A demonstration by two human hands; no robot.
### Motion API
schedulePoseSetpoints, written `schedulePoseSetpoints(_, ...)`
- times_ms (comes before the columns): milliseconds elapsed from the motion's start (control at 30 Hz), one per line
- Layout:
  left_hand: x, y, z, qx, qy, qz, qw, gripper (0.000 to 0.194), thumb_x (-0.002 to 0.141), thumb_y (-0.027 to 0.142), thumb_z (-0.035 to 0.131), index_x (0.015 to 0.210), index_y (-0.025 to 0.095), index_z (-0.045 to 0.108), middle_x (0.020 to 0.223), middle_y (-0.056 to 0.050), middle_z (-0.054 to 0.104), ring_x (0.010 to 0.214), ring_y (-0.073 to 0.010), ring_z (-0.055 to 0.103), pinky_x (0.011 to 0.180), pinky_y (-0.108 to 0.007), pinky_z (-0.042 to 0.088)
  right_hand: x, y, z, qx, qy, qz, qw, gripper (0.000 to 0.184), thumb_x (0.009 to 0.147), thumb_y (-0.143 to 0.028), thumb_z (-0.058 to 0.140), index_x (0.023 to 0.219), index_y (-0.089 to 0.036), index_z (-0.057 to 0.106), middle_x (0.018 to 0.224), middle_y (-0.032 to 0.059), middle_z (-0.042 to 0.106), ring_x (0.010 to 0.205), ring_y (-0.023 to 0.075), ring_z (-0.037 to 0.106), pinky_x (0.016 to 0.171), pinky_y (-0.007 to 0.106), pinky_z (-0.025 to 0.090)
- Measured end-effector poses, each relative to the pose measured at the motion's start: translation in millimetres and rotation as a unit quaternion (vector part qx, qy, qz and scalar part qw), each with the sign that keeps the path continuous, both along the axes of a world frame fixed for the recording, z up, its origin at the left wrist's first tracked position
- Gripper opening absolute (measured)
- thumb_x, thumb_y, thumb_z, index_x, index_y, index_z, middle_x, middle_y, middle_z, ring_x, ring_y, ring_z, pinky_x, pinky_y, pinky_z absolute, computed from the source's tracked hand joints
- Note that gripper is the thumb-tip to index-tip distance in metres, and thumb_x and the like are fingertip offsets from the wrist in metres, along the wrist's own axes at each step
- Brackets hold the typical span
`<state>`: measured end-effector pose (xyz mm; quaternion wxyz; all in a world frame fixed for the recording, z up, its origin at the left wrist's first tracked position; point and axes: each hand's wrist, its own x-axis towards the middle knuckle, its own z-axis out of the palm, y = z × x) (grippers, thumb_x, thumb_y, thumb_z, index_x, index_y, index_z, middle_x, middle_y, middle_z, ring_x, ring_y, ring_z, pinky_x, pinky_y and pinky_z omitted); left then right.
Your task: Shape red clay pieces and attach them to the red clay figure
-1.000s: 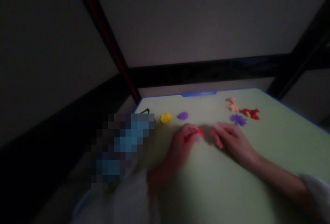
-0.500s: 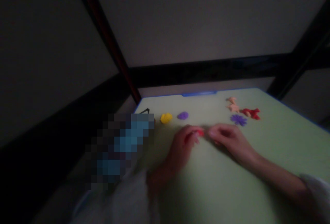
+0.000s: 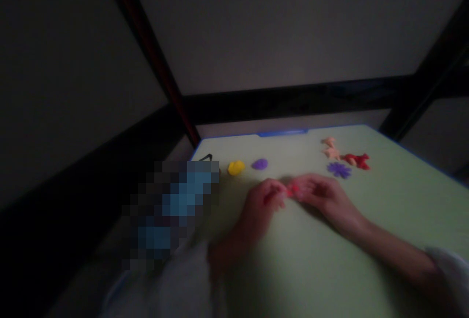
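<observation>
Dim room, dark-trimmed wall (image 3: 293,30) behind; pale green table (image 3: 311,259) with a blue edge. Listing runs left to right.

Far left: pixelated patch (image 3: 179,205), contents not readable; thin black part (image 3: 207,157) sticks out above it. Next, on the table, a yellow piece (image 3: 236,167), rounded and lumpy, then a purple oval piece (image 3: 260,164), well apart from the pale blue strip of the far edge.

Left hand (image 3: 262,205): fingers curled in, closed on the left end of a small red piece (image 3: 292,191). A pinkish tip shows below these fingers; cannot tell whether fingertip or another part.

Red piece: spans the short gap between the hands, in front of the purple oval. Outline blurred, form unclear.

Right hand (image 3: 328,201): thumb and fingers drawn together at the piece's right end, apparently pinching it.

Beyond the right hand: purple spiky piece (image 3: 339,170), peach pieces (image 3: 331,153), red cluster (image 3: 361,161), lying near one another.

Handling note (judgement): two-ended hold suits so small a piece. Best grip it near the middle, light and level, thumbs clear of the centre so it stays visible; work low over the table in case it slips.
</observation>
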<state>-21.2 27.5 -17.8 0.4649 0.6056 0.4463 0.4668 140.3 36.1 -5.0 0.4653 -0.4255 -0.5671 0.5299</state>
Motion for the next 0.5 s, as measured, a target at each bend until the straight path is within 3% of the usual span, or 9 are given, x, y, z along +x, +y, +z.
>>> schedulePoseSetpoints(200,-0.7,2.9,0.4,-0.040,-0.062,0.013,0.997,0.011,0.070,0.023,0.063,0.075,0.014,0.056,0.063,-0.001,0.064,0.058,-0.0117,0.058,0.057,-0.023,0.043,2.4,-2.0,0.4,0.070,-0.046,-0.013,0.996,0.013,0.067,-0.029,0.070,0.071,-0.017,0.068,0.069,0.0020,0.068,0.062,0.0118,0.060,0.057,0.023,0.050)
schedulePoseSetpoints(400,-5.5,5.1,-4.3,-0.067,-0.048,-0.009,0.997,0.026,0.068,0.028,0.067,0.089,0.012,0.067,0.094,-0.010,0.070,0.083,-0.0196,0.063,0.078,-0.031,0.048,3.8,-1.4,-1.6,0.062,0.004,-0.035,0.997,0.021,0.057,-0.024,0.078,0.075,-0.018,0.070,0.068,0.0018,0.071,0.057,0.0118,0.063,0.057,0.023,0.053)
schedulePoseSetpoints(500,-6.0,3.7,-6.5,-0.077,-0.070,0.003,0.995,0.025,0.065,0.026,0.070,0.087,0.013,0.068,0.086,-0.008,0.071,0.077,-0.0182,0.064,0.073,-0.029,0.048,4.8,-1.4,-3.3,0.085,-0.007,-0.025,0.996,0.018,0.057,-0.022,0.078,0.074,-0.018,0.071,0.067,0.0022,0.071,0.056,0.0121,0.063,0.055,0.023,0.054)
